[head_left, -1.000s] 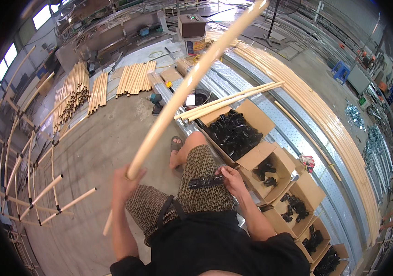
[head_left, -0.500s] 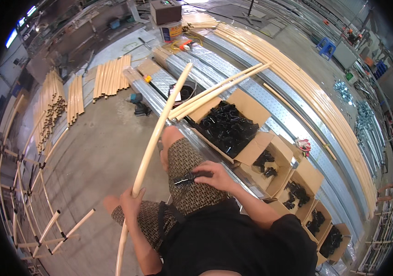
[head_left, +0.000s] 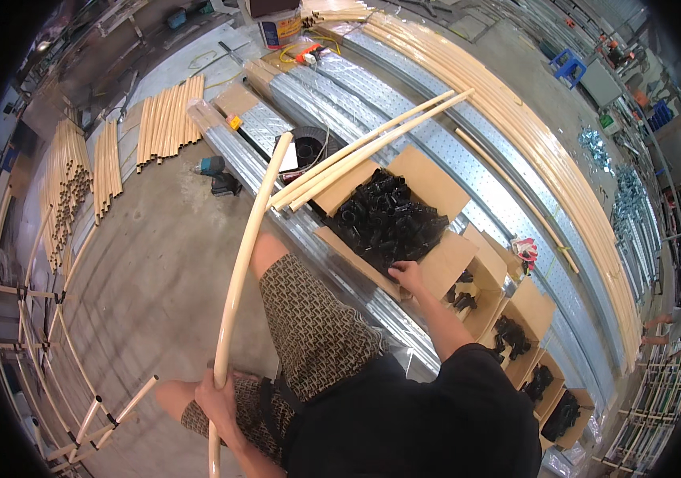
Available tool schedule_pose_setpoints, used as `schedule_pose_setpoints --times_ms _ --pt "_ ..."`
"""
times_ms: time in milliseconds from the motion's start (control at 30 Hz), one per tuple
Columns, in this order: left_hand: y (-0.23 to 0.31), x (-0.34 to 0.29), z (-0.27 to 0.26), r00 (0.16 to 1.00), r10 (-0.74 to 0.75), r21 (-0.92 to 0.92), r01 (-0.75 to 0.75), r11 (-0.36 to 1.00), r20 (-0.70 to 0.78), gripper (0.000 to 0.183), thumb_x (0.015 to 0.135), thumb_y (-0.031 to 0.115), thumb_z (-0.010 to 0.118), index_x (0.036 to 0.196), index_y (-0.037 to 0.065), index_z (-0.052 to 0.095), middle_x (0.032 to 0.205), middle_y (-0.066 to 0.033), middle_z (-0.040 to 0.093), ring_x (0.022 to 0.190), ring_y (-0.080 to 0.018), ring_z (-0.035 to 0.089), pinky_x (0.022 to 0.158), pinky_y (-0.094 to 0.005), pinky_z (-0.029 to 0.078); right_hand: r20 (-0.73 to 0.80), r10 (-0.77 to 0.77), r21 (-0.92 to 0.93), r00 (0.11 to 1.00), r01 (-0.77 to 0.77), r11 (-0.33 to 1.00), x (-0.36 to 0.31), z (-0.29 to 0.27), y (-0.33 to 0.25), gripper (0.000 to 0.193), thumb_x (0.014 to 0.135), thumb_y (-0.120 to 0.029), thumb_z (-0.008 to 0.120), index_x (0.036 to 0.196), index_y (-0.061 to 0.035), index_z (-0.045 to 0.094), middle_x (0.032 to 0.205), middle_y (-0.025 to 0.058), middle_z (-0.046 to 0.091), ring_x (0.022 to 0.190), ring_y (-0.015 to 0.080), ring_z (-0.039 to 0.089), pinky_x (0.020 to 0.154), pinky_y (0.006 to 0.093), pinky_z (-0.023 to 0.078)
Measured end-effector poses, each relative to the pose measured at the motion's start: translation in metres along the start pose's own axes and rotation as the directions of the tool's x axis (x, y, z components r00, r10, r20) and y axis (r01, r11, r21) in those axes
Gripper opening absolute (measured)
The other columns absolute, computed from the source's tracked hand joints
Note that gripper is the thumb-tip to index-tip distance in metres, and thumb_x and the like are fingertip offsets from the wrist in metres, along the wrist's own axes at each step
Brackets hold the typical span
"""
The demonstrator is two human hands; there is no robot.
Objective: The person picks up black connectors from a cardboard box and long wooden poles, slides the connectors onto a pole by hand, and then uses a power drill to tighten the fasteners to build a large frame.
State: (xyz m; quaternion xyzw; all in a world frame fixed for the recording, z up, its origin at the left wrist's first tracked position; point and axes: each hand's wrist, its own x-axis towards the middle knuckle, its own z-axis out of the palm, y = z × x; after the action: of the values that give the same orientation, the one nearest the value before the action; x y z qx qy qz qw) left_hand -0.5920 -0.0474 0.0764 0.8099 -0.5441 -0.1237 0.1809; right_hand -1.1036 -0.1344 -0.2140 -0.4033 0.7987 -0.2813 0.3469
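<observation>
A long cream-coloured pipe (head_left: 240,259) stands slanted before me, its far end over the bundles of metal profiles. My left hand (head_left: 215,398) is wrapped round its lower part, beside my left knee. My right hand (head_left: 406,276) is at the near right corner of a large cardboard box (head_left: 434,177), fingers curled together by the black pipe fittings (head_left: 388,215) heaped inside. Whatever those fingers hold, if anything, is hidden. Two more cream pipes (head_left: 372,151) lie across the profiles and reach to the box's far left side.
Smaller open boxes (head_left: 480,299) with black fittings run in a row toward the lower right. Wrapped metal profiles (head_left: 340,84) lie beyond. A cordless tool (head_left: 219,175) is on the floor at left. Stacked pipes (head_left: 169,119) and a pipe frame (head_left: 93,414) are farther left.
My right hand has moved from above my lap, where it held a black fitting, forward to the large box. My left hand and its pipe have shifted slightly lower in view.
</observation>
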Motion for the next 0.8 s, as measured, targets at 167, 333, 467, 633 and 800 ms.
schedule_pose_setpoints --times_ms 167,333,467,633,800 --pt "-0.009 -0.011 0.016 0.998 0.063 -0.037 -0.062 0.997 0.023 0.030 0.081 0.026 0.080 0.081 -0.001 0.066 0.070 -0.0262 0.061 0.070 -0.0458 0.063 0.063 -0.0466 0.049 0.058 -0.155 -0.252 0.986 0.165 0.954 0.022 -0.019 -0.035 0.034 0.081 -0.031 0.076 0.097 -0.0011 0.075 0.090 0.0210 0.073 0.084 0.0357 0.072 0.077 0.0441 0.056" --pt "-0.004 -0.002 0.002 0.994 0.078 -0.022 -0.076 0.997 0.072 0.022 0.077 0.021 0.081 0.083 0.003 0.069 0.072 -0.0231 0.062 0.072 -0.0420 0.065 0.065 -0.0459 0.050 -0.172 -0.231 -0.272 0.958 0.179 0.945 0.099 -0.008 -0.088 0.033 0.083 -0.021 0.071 0.113 -0.0070 0.069 0.095 0.0180 0.073 0.093 0.0372 0.070 0.083 0.0469 0.055" --pt "-0.013 -0.014 -0.025 0.987 0.079 -0.031 -0.075 0.997 0.141 0.024 0.073 0.017 0.078 0.097 0.011 0.073 0.080 -0.0154 0.071 0.078 -0.0367 0.069 0.072 -0.0441 0.055 -0.018 -0.148 -0.512 0.989 0.118 0.851 0.091 0.018 -0.147 0.051 0.085 -0.027 0.066 0.132 -0.0113 0.055 0.126 0.0238 0.063 0.113 0.0449 0.062 0.096 0.0533 0.050" --pt "-0.025 0.017 -0.024 0.969 0.227 -0.026 -0.225 0.974 0.097 0.023 0.075 0.021 0.074 0.095 0.012 0.069 0.089 -0.0075 0.071 0.083 -0.0323 0.068 0.068 -0.0429 0.054 0.014 -0.253 -0.447 0.967 0.232 0.864 0.142 0.004 -0.052 0.052 0.084 -0.021 0.065 0.130 0.0007 0.058 0.128 0.0260 0.062 0.120 0.0431 0.058 0.101 0.0477 0.047" --pt "-0.036 0.013 -0.040 0.977 0.212 -0.166 -0.206 0.964 0.020 0.022 0.075 0.021 0.076 0.092 0.010 0.067 0.084 -0.0078 0.070 0.080 -0.0326 0.068 0.067 -0.0434 0.052 0.158 -0.331 -0.613 0.930 0.355 0.706 0.146 -0.025 -0.083 0.032 0.084 -0.016 0.067 0.110 0.0029 0.066 0.108 0.0274 0.069 0.105 0.0448 0.065 0.091 0.0508 0.051"
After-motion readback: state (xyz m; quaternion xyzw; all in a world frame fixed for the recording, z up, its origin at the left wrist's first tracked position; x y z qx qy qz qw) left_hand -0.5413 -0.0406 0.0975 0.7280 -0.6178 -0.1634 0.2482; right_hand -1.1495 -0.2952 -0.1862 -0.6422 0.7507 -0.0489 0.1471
